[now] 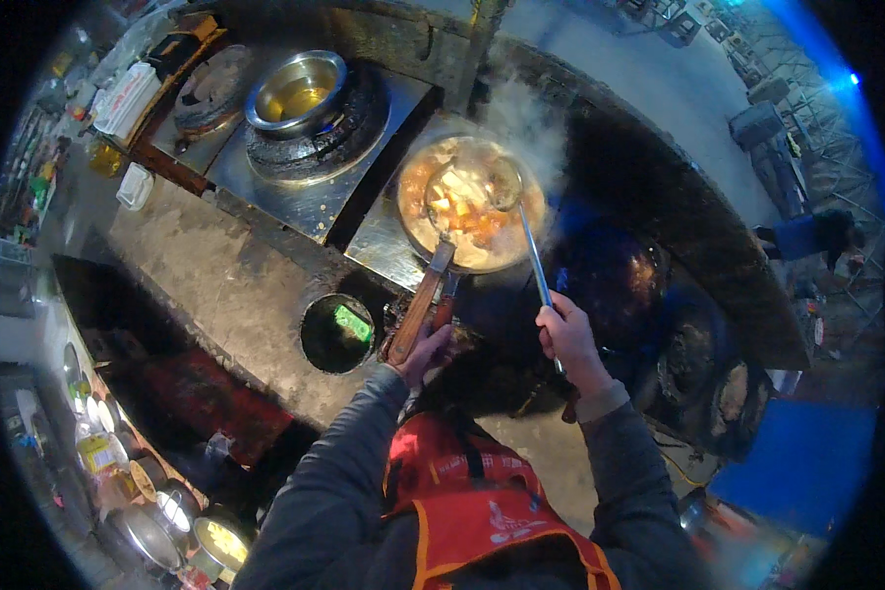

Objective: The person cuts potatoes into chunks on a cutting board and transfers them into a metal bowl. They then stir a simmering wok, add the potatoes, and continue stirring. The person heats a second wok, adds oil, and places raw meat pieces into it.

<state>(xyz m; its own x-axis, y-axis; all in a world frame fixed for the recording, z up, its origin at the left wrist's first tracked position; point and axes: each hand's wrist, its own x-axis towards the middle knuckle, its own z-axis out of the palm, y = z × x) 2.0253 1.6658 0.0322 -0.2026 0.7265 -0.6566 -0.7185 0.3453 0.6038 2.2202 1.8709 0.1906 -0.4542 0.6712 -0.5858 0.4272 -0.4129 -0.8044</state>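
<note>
My left hand (424,354) grips a wooden handle (415,313) whose metal end reaches the near rim of a round wok (413,243). A second, reddish-brown handle lies close beside it, by my fingers; what it belongs to cannot be told. In the wok is steaming orange-brown broth with pale, chunky food pieces (461,195). My right hand (569,335) is closed around the long metal handle of a ladle (535,254). The ladle's round bowl is at the right part of the wok, over or in the broth.
Left of the wok, a metal pot (295,92) with yellowish liquid sits on a burner (317,151). A dark cylindrical container (337,335) with something green inside stands near my left hand. Bowls and pans of food (221,542) stand at lower left. A person (815,234) is far right.
</note>
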